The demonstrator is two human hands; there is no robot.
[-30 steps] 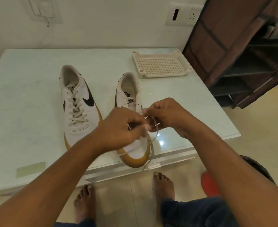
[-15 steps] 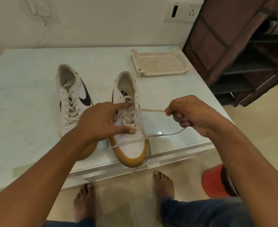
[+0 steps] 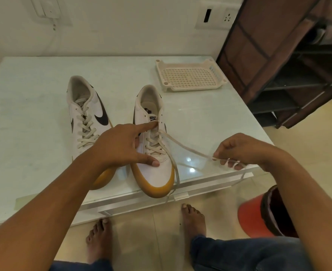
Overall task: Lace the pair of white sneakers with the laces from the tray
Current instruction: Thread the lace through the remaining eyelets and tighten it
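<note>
Fingers of right hand pinch lace; left hand's straight fingers press sneaker.

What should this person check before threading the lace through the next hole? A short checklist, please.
1. Shoe held steady: ok. The left hand presses on the unfinished sneaker, forefinger by the tongue and thumb on the toe.
2. Lace in hand: ok. The right hand pinches the lace, which runs to it from the shoe's upper part.
3. Lace tip ready: cannot tell. It is hidden among the fingers.
4. Free eyelets: ok. Empty holes show beside the tongue.
5. Other lace end: not ok. It hangs over the table edge.
6. Other sneaker: ok. It is laced.
</note>
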